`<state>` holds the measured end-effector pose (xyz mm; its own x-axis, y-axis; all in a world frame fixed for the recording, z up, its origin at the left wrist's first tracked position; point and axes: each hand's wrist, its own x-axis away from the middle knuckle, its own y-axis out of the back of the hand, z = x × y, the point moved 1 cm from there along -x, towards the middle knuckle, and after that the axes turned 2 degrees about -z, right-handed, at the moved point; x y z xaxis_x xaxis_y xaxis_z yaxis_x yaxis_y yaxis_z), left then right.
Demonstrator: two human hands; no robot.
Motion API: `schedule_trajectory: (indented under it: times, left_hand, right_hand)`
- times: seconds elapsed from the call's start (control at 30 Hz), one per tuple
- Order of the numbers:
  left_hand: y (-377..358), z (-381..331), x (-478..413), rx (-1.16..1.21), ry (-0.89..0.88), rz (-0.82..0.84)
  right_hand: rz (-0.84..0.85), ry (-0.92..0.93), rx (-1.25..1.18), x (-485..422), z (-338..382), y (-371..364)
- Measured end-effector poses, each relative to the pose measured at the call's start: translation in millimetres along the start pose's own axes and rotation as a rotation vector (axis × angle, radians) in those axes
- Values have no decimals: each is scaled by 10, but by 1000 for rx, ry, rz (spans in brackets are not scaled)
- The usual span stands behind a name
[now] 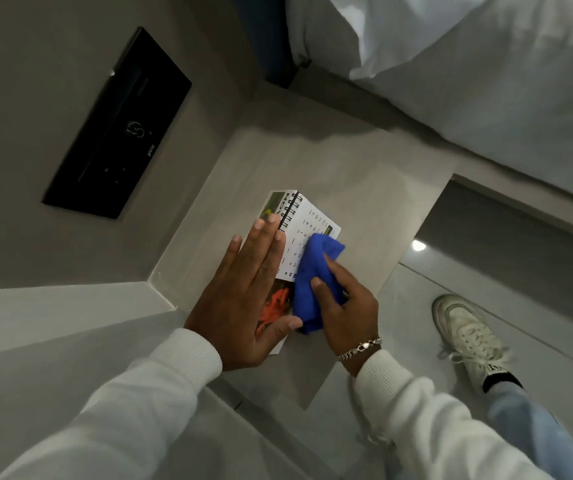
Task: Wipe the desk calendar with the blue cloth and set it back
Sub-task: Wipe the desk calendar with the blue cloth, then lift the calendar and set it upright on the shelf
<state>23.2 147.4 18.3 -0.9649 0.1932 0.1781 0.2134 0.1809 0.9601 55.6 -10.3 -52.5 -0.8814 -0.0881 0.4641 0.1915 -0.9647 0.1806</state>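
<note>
The desk calendar point(304, 221), white with a black spiral binding and a printed date grid, lies flat on a grey bedside shelf point(364, 174). My left hand point(243, 299) presses flat on its left side, fingers spread, covering part of an orange picture. My right hand point(344, 310) grips the bunched blue cloth point(312, 271) and holds it against the calendar's date page. The cloth hides the lower right part of the page.
A black wall control panel point(119, 126) sits on the grey wall at upper left. A bed with white linen point(468, 71) fills the upper right. My white sneaker point(465, 334) stands on the glossy floor to the right of the shelf.
</note>
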Motion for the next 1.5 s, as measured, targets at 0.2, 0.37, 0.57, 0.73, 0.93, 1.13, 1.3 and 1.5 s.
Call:
schedule_trajectory:
  times: [0.2,0.37,0.57,0.73,0.93,1.13,1.3,1.5]
  left_hand:
    - [42,-49,0,-123,14,-33]
    - [6,-61,-9,-200,26,-70]
    - [3,-99,-17,-255,72,-70]
    - [-8,-114,-20,-294,97,-80]
    - [36,-153,-24,-310,138,-25]
    - [151,-573,141,32,565,-326]
    - [98,-977,398,716,1492,-897]
    - [-91,-1107,450,1340,1669,-1082]
  right_hand:
    - [313,-44,161,-225,194,485]
    - [273,341,454,-781,609,930]
    - [442,649,1147,-1487,772,789]
    - [539,720,1400,-1611,375,807]
    - [547,703,1466,-1637,304,795]
    - [593,575,1240,-1430,756,778]
    - [711,461,611,-964,1190,617]
    - [761,387,530,-785,1287,396]
